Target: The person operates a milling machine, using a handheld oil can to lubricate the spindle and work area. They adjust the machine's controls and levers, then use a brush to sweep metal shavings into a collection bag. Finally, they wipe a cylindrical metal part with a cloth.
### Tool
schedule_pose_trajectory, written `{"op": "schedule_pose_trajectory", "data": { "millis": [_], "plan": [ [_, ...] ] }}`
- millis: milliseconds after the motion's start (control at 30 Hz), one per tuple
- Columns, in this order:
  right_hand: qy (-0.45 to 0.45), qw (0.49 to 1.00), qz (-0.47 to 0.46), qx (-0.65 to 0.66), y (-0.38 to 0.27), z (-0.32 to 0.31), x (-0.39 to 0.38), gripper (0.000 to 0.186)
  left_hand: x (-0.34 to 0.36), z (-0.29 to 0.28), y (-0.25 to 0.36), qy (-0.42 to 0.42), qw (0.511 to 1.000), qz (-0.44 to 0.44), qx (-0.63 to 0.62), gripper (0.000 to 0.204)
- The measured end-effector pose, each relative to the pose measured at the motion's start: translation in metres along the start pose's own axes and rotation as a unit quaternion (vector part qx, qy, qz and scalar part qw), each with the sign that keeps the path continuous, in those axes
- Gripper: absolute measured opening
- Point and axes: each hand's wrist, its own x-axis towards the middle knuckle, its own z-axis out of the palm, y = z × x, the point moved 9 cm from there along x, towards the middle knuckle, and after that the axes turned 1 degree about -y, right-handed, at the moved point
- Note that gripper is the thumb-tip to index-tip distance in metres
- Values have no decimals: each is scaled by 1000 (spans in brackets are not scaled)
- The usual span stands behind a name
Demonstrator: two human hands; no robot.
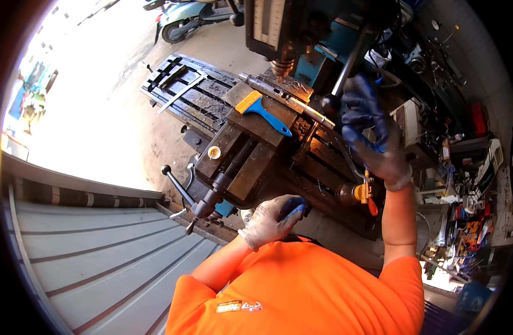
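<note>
My right hand (374, 125), in a grey glove with blue-coated fingers, is raised beside the machine's black ball-knobbed lever (331, 104). Its fingers are apart, somewhat blurred, and hold nothing I can see. Close to my body, my left hand (272, 220) wears the same kind of glove. Its fingers are curled in, and whatever may be inside them is hidden. Ahead of it stands a dark machine vise (251, 173). A paintbrush (267, 118) with a blue handle and orange band lies on top, beside a round steel bar (301, 106).
A small round yellowish-white cup (214, 152) sits on the vise. The slotted machine table (206, 103) carries a steel square (181, 93) and metal chips. A vise crank (178, 185) sticks out left. Near my right forearm is a brass-coloured valve (365, 190) with a red handle. Cluttered shelves fill the right.
</note>
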Motion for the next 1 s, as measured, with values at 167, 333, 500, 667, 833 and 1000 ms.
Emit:
{"op": "schedule_pose_trajectory", "data": {
  "millis": [167,333,500,667,833,1000],
  "plan": [
    [177,980,93,4,59,-121,-94,44,-1,7,-3,7,1000,-22,-8,25],
    [231,916,309,-112,224,-259,-288,40,14,34,-5,14,997,-71,-34,27],
    [-135,792,549,-230,385,-242,-458,51,18,51,-12,120,988,-81,-44,27],
    [-74,798,530,276,416,-204,-522,51,4,84,-11,232,965,-99,-72,29],
    [-201,751,540,322,380,-174,-497,63,-24,101,-4,304,947,-94,-38,28],
    [-361,874,253,-204,400,-149,-513,75,-93,51,-108,486,838,-183,-165,29]
  ]
}}
